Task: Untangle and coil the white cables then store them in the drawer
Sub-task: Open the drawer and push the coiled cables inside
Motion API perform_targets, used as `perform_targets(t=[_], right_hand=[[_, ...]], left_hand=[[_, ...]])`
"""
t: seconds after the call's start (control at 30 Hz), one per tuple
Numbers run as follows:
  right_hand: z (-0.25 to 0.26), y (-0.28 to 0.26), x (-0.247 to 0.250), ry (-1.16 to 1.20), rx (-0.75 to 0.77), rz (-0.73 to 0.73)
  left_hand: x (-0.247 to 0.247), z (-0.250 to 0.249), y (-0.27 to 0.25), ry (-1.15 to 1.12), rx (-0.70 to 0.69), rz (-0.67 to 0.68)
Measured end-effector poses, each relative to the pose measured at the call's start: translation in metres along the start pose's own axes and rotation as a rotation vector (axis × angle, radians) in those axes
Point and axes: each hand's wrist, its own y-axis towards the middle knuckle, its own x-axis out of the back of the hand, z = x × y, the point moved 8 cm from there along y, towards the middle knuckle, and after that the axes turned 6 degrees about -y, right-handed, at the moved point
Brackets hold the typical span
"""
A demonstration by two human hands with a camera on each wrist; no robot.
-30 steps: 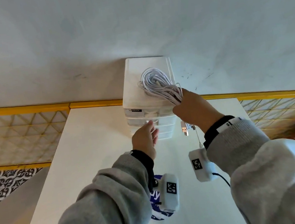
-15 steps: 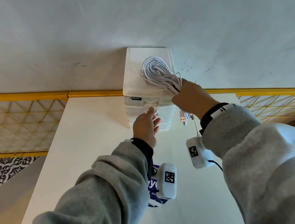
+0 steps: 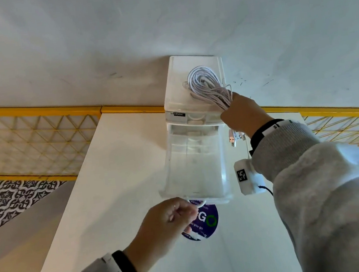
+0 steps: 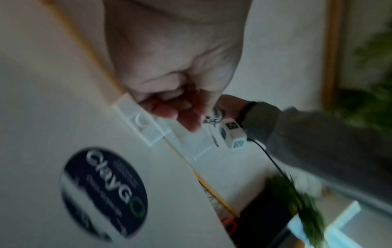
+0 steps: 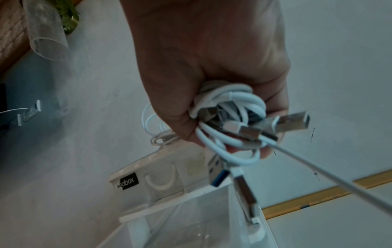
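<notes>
Gripped the coiled white cables [image 3: 207,85] tight in the right hand [image 3: 241,114], loops resting on top of the drawer unit [image 3: 177,84], plugs [image 3: 232,139] dangling just beside its front. Pinched the handle of the drawer [image 3: 193,168] in the curled left hand [image 3: 172,218], well out in front of the unit, above the surface [image 3: 115,177]. Risked tugging the drawer clean out of the unit, so far out already. Risked snagging a dangling plug on the drawer wall, or letting the coil spring loose and jam the closing.
</notes>
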Motion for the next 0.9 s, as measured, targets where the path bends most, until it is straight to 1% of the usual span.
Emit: perform_targets(t=[0.03,0.07,0.1,0.13,0.17,0.23,0.3,0.37,0.43,0.47,0.5,0.53,0.6,0.63,0.67,0.73,0.8,0.83,0.9], right_hand=[[0.001,-0.001,0.001,0.008,-0.004,0.015],[0.003,-0.004,0.003,0.030,-0.009,0.028],[0.004,-0.009,0.007,0.064,-0.022,0.035],[0.005,-0.017,0.011,0.111,-0.037,0.031],[0.006,-0.027,0.016,0.168,-0.047,0.012],[0.008,-0.053,0.018,0.300,-0.046,-0.002],[0.015,-0.078,-0.001,0.371,-0.017,0.085],[0.018,-0.094,-0.036,0.301,-0.026,0.200],[0.011,-0.100,-0.067,0.206,-0.100,0.276],[0.007,-0.102,-0.077,0.174,-0.138,0.307],[0.004,-0.101,-0.083,0.143,-0.165,0.318],[0.003,-0.101,-0.085,0.092,-0.169,0.328],[0.008,-0.096,-0.087,-0.030,-0.115,0.320],[0.012,-0.095,-0.087,-0.080,-0.102,0.313],[0.016,-0.094,-0.089,-0.123,-0.093,0.316],[0.019,-0.092,-0.091,-0.166,-0.082,0.328],[0.020,-0.093,-0.088,-0.183,-0.094,0.328],[0.020,-0.093,-0.088,-0.189,-0.094,0.342],[0.021,-0.094,-0.089,-0.193,-0.100,0.385]], left_hand=[[0.004,-0.020,0.001,0.267,-0.252,-0.041],[0.000,-0.033,0.000,0.518,-0.462,-0.036],[-0.006,-0.038,0.000,0.700,-0.588,-0.011],[-0.009,-0.036,0.006,0.817,-0.626,0.016],[-0.009,-0.032,0.014,0.891,-0.600,0.042],[-0.009,-0.020,0.027,0.960,-0.474,0.094],[-0.009,-0.016,0.028,0.974,-0.455,0.078],[-0.011,-0.014,0.028,0.956,-0.440,0.090],[-0.009,-0.011,0.030,0.916,-0.422,0.114],[-0.007,-0.013,0.030,0.862,-0.417,0.134],[-0.004,-0.020,0.030,0.786,-0.445,0.124],[0.002,-0.032,0.031,0.706,-0.495,0.077],[0.015,-0.057,0.039,0.615,-0.599,-0.056],[0.018,-0.066,0.048,0.639,-0.615,-0.088],[0.018,-0.070,0.060,0.702,-0.590,-0.083],[0.012,-0.064,0.088,0.897,-0.481,-0.012],[0.008,-0.049,0.106,1.084,-0.411,0.062],[0.007,-0.044,0.111,1.146,-0.408,0.085],[0.004,-0.045,0.119,1.191,-0.465,0.086]])
